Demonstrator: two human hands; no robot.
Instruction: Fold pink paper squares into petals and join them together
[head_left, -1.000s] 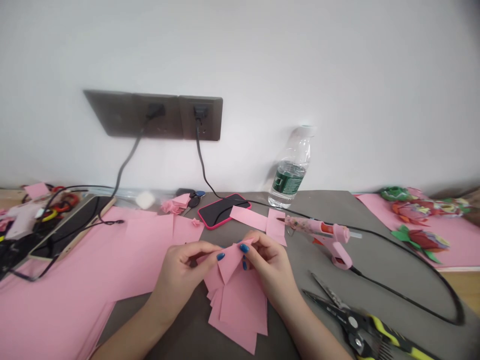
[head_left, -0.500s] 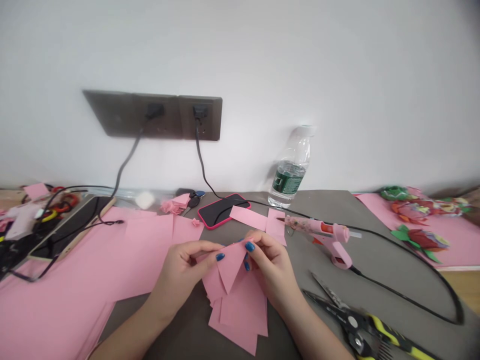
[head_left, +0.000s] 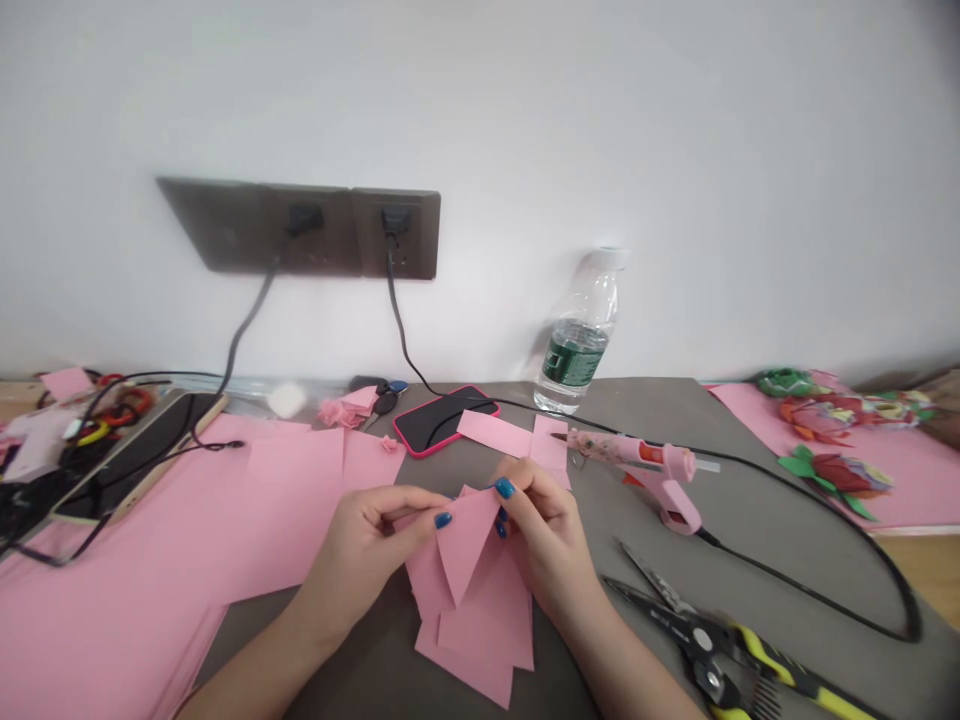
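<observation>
My left hand [head_left: 382, 540] pinches the left side of a folded pink paper piece [head_left: 466, 540], thumb on top. At its upper right corner, my right hand [head_left: 544, 525] grips the same piece between thumb and fingers. The folded paper shows a triangular flap that points down toward me. Several loose pink paper squares [head_left: 484, 630] lie overlapping on the table just below it. Some fingertips of both hands are hidden behind the paper.
To the right are a pink glue gun [head_left: 645, 465], scissors [head_left: 705, 640] with yellow-black handles, and paper flowers [head_left: 844, 475]. A water bottle [head_left: 576, 345] leans by the wall. A pink-cased phone [head_left: 442, 420] lies ahead; pink sheets [head_left: 135, 580] and another phone [head_left: 139, 455] lie left.
My right thumb and fingers have shifted slightly along the paper's upper right corner, and more of the triangular flap shows. Both hands keep hold of it. The view has moved a little.
</observation>
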